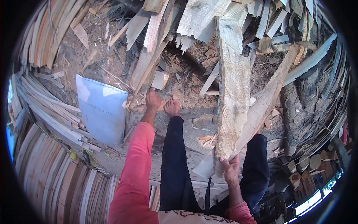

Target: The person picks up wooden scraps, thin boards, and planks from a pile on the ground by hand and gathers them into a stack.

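Note:
My left hand [153, 99] reaches far down to the ground beside my bare foot [172, 107]. Its fingers are bent and closed at the lower edge of a small pale wood block [160, 80]; the fingertips are partly hidden. Close to my right knee, my right hand [231, 171] grips the near end of a long, rough-sawn wooden plank [234, 89], thumb on top. A second slanting board [270, 95] crosses beneath it and meets it near that hand. A pale flat piece [204, 166] pokes out just left of the grip.
A white sack [102, 110] stands left of my left arm. Stacked slats [56, 108] and boards [56, 168] line the left side. Jagged offcuts [203, 18] pile up at the far side. A log [291, 119] and cut round ends [304, 163] lie right.

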The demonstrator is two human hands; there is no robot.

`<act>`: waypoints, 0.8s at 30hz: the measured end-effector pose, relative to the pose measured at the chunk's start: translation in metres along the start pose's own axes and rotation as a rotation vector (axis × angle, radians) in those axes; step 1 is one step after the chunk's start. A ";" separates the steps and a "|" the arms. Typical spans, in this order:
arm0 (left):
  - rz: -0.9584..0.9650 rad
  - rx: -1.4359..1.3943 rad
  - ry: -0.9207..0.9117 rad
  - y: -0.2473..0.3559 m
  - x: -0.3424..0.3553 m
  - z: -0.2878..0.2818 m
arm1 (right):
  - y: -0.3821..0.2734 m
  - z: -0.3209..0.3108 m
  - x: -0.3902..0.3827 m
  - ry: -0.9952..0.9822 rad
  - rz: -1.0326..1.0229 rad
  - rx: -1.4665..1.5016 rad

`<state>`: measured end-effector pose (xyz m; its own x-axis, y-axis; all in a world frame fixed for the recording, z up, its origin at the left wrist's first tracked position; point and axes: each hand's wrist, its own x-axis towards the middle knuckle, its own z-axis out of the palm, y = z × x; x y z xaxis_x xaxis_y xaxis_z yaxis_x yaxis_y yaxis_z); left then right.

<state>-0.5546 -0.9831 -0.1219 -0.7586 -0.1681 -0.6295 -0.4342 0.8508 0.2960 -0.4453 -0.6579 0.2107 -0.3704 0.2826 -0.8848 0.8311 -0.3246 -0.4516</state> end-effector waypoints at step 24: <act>-0.014 -0.163 -0.183 -0.022 -0.114 -0.043 | 0.019 -0.003 -0.013 -0.238 0.089 0.113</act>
<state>-0.4791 -1.0043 -0.0255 -0.6582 -0.0737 -0.7492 -0.5276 0.7551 0.3892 -0.4227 -0.6649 0.2142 -0.3959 0.0325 -0.9177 0.8181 -0.4414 -0.3686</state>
